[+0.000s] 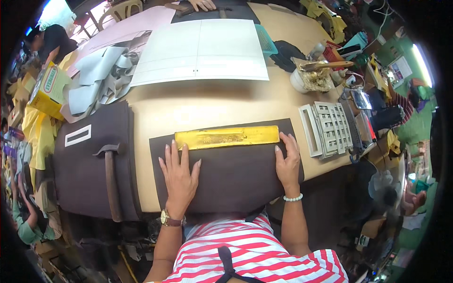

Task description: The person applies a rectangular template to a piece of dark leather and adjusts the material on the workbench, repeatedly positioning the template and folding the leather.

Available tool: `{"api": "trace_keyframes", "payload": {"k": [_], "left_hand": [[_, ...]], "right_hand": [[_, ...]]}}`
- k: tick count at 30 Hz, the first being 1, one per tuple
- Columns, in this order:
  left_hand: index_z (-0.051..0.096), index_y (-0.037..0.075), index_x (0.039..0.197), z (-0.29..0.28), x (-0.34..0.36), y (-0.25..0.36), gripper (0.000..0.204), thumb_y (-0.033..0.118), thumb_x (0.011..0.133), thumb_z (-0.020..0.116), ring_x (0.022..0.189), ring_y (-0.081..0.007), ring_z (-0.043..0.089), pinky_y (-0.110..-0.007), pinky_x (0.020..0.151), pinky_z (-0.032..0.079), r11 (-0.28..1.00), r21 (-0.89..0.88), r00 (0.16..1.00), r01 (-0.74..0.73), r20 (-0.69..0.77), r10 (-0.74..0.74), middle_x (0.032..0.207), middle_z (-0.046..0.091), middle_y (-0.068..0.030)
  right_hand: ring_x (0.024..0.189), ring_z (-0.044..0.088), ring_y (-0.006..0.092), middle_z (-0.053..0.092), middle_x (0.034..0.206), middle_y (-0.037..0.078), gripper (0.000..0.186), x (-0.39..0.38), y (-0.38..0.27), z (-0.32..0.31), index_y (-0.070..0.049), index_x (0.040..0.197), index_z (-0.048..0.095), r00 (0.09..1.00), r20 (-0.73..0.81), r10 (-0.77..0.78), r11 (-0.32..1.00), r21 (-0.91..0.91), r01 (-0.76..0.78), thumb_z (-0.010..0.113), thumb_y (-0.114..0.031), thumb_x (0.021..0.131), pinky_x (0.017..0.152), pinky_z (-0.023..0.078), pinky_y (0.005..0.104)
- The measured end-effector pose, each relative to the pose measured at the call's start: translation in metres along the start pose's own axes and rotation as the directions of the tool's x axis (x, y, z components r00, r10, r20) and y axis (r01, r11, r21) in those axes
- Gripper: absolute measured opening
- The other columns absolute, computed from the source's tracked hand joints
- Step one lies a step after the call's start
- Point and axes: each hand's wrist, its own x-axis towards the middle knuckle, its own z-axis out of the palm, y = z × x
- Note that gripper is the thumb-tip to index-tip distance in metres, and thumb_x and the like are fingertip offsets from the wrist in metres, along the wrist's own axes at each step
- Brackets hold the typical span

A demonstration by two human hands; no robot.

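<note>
A long yellow bar (227, 137), scuffed brownish along its middle, lies across the upper part of a dark brown sheet (231, 179). My left hand (178, 175) rests on the sheet with its fingers spread, the tips at the bar's left end and lower edge. At the other end, my right hand (289, 162) has fingers and thumb stretched out around the bar's right corner. Neither hand is wrapped round the bar. To the left, a hammer (111, 179) and a white rectangular frame (78, 136) lie on a stack of dark sheets (85, 179).
White sheets (203, 52) and grey scraps (99, 75) cover the table's far side. White slotted frames (330, 129) are stacked at right, below a white tub (302, 80) with a brush (325, 66) across it. A yellow tin (49, 89) stands at left. A person's hand (203, 4) shows at the far edge.
</note>
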Motion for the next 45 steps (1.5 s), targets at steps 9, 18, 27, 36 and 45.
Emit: {"api": "trace_keyframes", "payload": {"k": [9, 18, 27, 36, 45], "left_hand": [[0.053, 0.003, 0.124, -0.001, -0.005, 0.000, 0.051, 0.023, 0.080, 0.069, 0.130, -0.0370, 0.035, -0.063, 0.105, 0.017, 0.998, -0.059, 0.992, 0.021, -0.124, -0.028, 0.129, 0.049, -0.0170], [0.057, 0.004, 0.121, -0.003, -0.006, 0.001, 0.045, 0.022, 0.081, 0.068, 0.128, -0.0362, 0.037, -0.064, 0.104, 0.019, 1.000, -0.011, 0.987, 0.026, -0.155, -0.028, 0.127, 0.051, -0.0141], [0.057, 0.004, 0.120, 0.000, -0.005, -0.002, 0.045, 0.024, 0.081, 0.067, 0.129, -0.0375, 0.036, -0.064, 0.101, 0.022, 1.000, -0.009, 0.988, 0.026, -0.151, -0.027, 0.130, 0.049, -0.0153], [0.056, 0.002, 0.122, 0.000, -0.005, 0.000, 0.047, 0.024, 0.081, 0.066, 0.129, -0.0392, 0.034, -0.066, 0.102, 0.021, 0.999, -0.018, 0.989, 0.026, -0.144, -0.029, 0.132, 0.047, -0.0178], [0.052, 0.001, 0.126, 0.000, -0.006, 0.000, 0.051, 0.025, 0.083, 0.063, 0.132, -0.0396, 0.030, -0.065, 0.103, 0.019, 0.999, 0.001, 0.993, 0.034, -0.117, -0.034, 0.136, 0.043, -0.0190]], "right_hand": [[0.124, 0.044, 0.0340, 0.059, 0.122, 0.012, 0.033, 0.002, 0.003, 0.006, -0.003, 0.115, 0.061, 1.000, -0.019, -0.002, 0.999, -0.038, 0.001, 0.059, -0.008, 0.083, 0.107, 0.027, 0.0453], [0.130, 0.037, 0.0366, 0.051, 0.134, 0.011, 0.035, 0.002, 0.002, 0.009, -0.008, 0.121, 0.060, 0.997, 0.072, 0.000, 0.987, -0.158, 0.012, 0.055, -0.016, 0.087, 0.108, 0.019, 0.0523], [0.131, 0.036, 0.0360, 0.051, 0.135, 0.011, 0.037, 0.003, 0.005, 0.012, -0.008, 0.123, 0.059, 0.997, 0.078, -0.024, 0.981, -0.188, 0.038, 0.055, -0.019, 0.088, 0.109, 0.019, 0.0520], [0.133, 0.034, 0.0357, 0.049, 0.137, 0.011, 0.039, 0.002, 0.001, 0.009, -0.008, 0.126, 0.057, 0.994, 0.112, -0.015, 0.977, -0.212, 0.038, 0.055, -0.019, 0.089, 0.111, 0.018, 0.0480], [0.134, 0.033, 0.0351, 0.048, 0.139, 0.011, 0.039, 0.002, -0.001, 0.009, -0.008, 0.128, 0.055, 0.991, 0.132, -0.003, 0.973, -0.229, 0.033, 0.053, -0.021, 0.091, 0.112, 0.017, 0.0465]]}}
